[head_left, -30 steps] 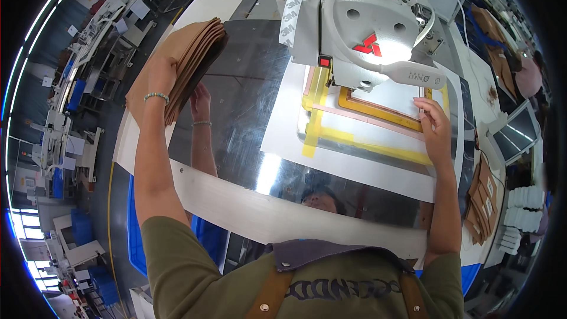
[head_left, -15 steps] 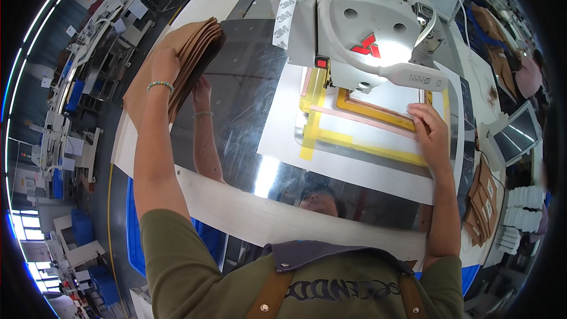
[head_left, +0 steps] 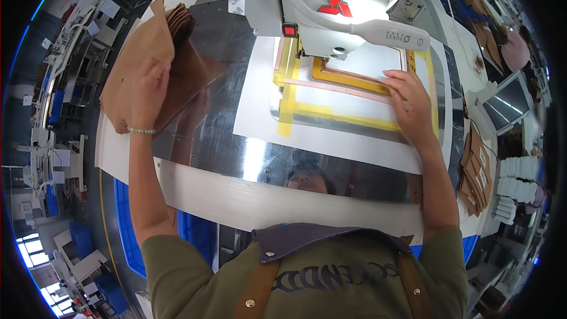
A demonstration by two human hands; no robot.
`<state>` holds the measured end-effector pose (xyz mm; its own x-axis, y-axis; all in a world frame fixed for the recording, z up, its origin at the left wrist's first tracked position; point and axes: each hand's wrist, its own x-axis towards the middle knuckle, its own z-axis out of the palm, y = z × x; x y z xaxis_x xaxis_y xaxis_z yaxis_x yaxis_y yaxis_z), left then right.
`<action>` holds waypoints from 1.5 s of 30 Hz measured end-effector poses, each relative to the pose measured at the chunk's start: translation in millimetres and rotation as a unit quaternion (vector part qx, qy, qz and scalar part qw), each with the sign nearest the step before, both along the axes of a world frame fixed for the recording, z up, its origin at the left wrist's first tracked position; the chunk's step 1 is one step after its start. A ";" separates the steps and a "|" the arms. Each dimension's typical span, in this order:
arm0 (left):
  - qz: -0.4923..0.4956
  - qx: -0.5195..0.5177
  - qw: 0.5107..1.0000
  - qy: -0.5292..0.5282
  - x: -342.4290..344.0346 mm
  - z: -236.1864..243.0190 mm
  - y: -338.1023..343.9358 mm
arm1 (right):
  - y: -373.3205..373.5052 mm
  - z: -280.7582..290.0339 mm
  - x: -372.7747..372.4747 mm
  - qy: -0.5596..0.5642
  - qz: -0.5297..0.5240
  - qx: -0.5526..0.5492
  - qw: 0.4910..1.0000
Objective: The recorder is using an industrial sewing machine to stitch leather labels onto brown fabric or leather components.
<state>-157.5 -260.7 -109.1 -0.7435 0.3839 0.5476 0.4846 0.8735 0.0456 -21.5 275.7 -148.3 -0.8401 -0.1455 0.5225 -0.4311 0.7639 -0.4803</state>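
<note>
Brown sheet [head_left: 133, 68] is at the person's left, over the left end of the shiny metal tabletop [head_left: 221, 136], in front of a bundle of similar brown pieces [head_left: 180, 19]. The left hand [head_left: 152, 85] has its fingers bunched closely and seems to pinch the sheet near its right edge. The right hand [head_left: 410, 103] is loosely curled, fingertips at the near right part of the yellow frame [head_left: 348, 81], below the white machine head [head_left: 333, 3]; whether it grips or merely rests there cannot be told. With only a small patch held, the sheet could sag, fold or slip. Pieces lying close together might drag along with it, and a push from the right hand could nudge the frame askew.
</note>
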 end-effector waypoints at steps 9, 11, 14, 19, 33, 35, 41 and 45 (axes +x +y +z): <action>-0.131 -0.081 0.986 -0.058 106.2 -43.4 47.9 | -104.4 3.1 -11.1 0.105 0.213 0.203 0.950; -0.102 -0.071 0.991 -0.057 111.4 -44.7 39.7 | -127.1 -4.0 -13.6 0.118 0.211 0.242 0.940; -0.063 -0.075 0.994 -0.041 119.8 -40.6 22.5 | -147.6 -14.8 -21.0 0.148 0.194 0.291 0.925; -0.012 -0.058 0.997 -0.046 137.4 -49.9 -36.6 | -163.7 -26.1 -34.0 0.188 0.168 0.298 0.920; -0.100 -0.156 0.982 -0.016 54.2 -42.4 -5.5 | -97.4 -5.9 -21.1 0.160 0.089 0.321 0.929; -0.134 -0.165 0.977 -0.007 32.8 -41.8 20.2 | -70.9 1.1 -11.5 0.157 0.076 0.333 0.927; -0.293 -0.139 0.946 0.023 -1.3 -45.9 122.7 | 15.2 6.5 29.8 0.100 0.019 0.395 0.913; -0.375 -0.137 0.915 0.053 -10.3 -51.1 169.6 | 63.0 5.0 47.3 0.079 -0.056 0.424 0.900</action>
